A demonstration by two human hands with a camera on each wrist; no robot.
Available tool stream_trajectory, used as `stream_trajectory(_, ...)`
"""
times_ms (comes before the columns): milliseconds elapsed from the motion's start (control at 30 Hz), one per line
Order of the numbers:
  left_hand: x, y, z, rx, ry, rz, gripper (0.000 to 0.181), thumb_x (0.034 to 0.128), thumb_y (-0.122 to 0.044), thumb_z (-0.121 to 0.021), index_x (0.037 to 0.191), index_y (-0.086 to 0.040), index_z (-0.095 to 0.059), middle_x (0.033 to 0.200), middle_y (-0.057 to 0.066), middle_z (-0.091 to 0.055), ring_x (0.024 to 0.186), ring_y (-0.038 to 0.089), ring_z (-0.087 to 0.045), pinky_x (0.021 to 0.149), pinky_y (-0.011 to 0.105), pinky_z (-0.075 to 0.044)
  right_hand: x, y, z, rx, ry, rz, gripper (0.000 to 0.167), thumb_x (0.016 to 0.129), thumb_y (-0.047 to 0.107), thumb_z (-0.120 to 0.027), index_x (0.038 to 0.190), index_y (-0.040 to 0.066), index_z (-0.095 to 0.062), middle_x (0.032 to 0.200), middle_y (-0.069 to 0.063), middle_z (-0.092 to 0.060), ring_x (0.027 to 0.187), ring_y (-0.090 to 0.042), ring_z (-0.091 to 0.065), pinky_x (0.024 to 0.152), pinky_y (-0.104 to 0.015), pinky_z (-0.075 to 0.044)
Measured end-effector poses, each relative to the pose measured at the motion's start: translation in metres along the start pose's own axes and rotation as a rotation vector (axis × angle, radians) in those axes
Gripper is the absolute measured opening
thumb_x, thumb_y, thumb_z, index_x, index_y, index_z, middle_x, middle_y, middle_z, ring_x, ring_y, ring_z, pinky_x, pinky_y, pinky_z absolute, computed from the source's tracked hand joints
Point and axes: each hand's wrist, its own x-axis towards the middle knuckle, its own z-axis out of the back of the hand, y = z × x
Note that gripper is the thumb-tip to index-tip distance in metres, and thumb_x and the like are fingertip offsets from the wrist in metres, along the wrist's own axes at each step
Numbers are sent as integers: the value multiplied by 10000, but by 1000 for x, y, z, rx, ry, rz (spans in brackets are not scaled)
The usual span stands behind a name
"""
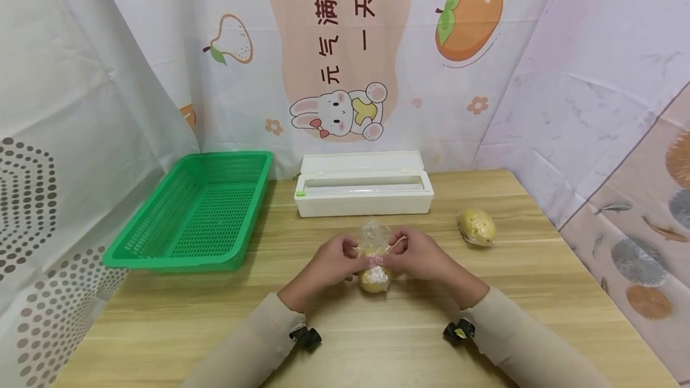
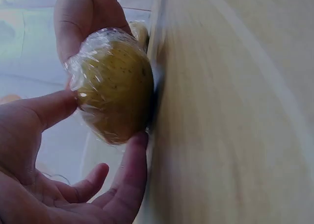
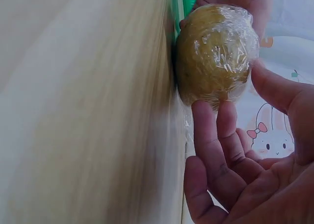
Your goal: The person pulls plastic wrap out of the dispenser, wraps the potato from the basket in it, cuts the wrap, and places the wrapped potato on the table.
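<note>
A yellow potato (image 1: 374, 280) in crinkled cling film rests on the table between both hands. My left hand (image 1: 336, 261) holds its left side, thumb on the film and a fingertip low against the potato (image 2: 117, 89) in the left wrist view. From the other side my right hand (image 1: 417, 254) holds it, with the thumb on top and two fingertips at the lower edge of the potato (image 3: 216, 57) in the right wrist view. Loose clear film (image 1: 374, 233) stands up beyond the thumbs.
Behind the hands stands a white cling film box (image 1: 363, 204) with its lid up and a roll inside. A second film-wrapped potato (image 1: 477, 226) lies to the right on the wooden table (image 1: 388, 352). At the left is a green plastic basket (image 1: 249, 220).
</note>
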Motion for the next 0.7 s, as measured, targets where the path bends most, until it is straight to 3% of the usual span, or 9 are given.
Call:
stream_trajectory(133, 4, 7, 1, -146, 33, 61, 723, 822, -317, -887, 1309, 51, -499, 1195, 209, -556, 772, 250, -700, 677, 367, -629, 4, -5, 0, 54, 21, -44, 618, 831, 304, -889, 1191, -27, -511, 896, -123, -722, 711, -244, -718, 642, -344, -575)
stream_trajectory(233, 5, 9, 2, -184, 50, 69, 736, 819, -279, -890, 1327, 75, -493, 1201, 220, -552, 770, 258, -702, 681, 372, -633, 5, -7, 0, 60, 20, -76, 664, 832, 291, -887, 1243, -39, -482, 974, -143, -712, 730, -259, -723, 666, -363, -595)
stream_trajectory(400, 6, 10, 6, -189, 80, 91, 771, 812, -284, -897, 1349, 96, -494, 1190, 201, -564, 793, 250, -721, 720, 382, -636, 5, -8, 1, 49, 16, -122, 777, 811, 345, -900, 1325, -43, -465, 1083, -146, -687, 774, -238, -718, 670, -390, -619)
stream_trajectory(700, 6, 8, 12, -142, 112, 115, 708, 820, -327, -889, 1290, 85, -557, 1089, 174, -649, 818, 214, -744, 732, 381, -635, 6, -6, 3, 72, 33, -132, 805, 821, 317, -892, 1367, -86, -459, 1091, -166, -687, 824, -230, -708, 697, -379, -621)
